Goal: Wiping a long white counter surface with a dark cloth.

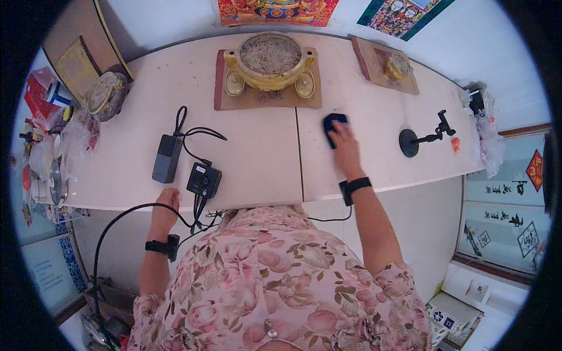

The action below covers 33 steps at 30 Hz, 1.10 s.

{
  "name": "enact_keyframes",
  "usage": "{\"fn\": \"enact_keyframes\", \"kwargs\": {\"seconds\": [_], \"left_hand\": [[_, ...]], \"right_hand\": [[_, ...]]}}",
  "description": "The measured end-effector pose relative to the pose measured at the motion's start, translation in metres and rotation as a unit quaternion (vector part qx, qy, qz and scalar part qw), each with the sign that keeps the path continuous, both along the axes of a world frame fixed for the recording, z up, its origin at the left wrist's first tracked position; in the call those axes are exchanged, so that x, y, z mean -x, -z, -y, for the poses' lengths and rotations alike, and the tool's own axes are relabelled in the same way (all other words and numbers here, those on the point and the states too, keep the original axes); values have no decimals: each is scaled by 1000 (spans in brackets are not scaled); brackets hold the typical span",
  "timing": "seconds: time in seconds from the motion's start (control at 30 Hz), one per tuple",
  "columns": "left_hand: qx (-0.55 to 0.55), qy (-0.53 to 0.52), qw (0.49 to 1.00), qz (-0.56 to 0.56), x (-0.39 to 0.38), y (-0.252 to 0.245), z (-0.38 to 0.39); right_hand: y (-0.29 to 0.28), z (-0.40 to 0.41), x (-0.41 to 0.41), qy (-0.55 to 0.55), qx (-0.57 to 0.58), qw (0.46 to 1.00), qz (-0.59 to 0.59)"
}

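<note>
My right hand (344,142) presses a dark cloth (334,119) on the white tabletop (259,162), right of the seam; fingers and cloth are blurred. At the table's front edge rests my left hand (169,201), its fingers curled, with nothing visible in it. Just beyond it lies a dark grey power adapter (167,159), and beside that a small black box with a fan grille (204,180), joined to cables. A gold incense burner (271,61) filled with ash and stick stubs stands on cardboard at the back middle, with small gold vessels at its front corners.
A black phone stand (409,143) stands at the right, near a small orange-red object (455,144). Cardboard with a small gold pot (398,66) lies at the back right. Another burner (105,96), plastic bags (77,140) and a metal pot lid (56,182) crowd the left end. A black cable (105,223) loops near my left arm.
</note>
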<state>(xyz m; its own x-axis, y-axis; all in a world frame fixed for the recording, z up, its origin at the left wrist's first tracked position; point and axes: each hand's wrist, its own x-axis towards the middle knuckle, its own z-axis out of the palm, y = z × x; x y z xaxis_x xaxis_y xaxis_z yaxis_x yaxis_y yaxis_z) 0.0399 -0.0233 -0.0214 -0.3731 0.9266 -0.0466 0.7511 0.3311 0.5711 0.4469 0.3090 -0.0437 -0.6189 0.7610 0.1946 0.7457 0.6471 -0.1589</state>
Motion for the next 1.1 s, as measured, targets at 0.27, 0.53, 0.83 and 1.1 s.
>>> {"fn": "enact_keyframes", "kwargs": {"seconds": [0.27,0.53,0.83,1.1], "left_hand": [[70,52,995,38,7,16,5],[181,64,981,31,13,13,-8],[129,29,991,-23,8,20,-2],[168,22,985,-23,6,17,-11]], "right_hand": [[17,-16,24,35,0,999,-35],[-21,85,113,-195,102,976,9],[-6,-25,-9,5,74,993,-90],[-8,19,67,-127,63,988,-68]]}}
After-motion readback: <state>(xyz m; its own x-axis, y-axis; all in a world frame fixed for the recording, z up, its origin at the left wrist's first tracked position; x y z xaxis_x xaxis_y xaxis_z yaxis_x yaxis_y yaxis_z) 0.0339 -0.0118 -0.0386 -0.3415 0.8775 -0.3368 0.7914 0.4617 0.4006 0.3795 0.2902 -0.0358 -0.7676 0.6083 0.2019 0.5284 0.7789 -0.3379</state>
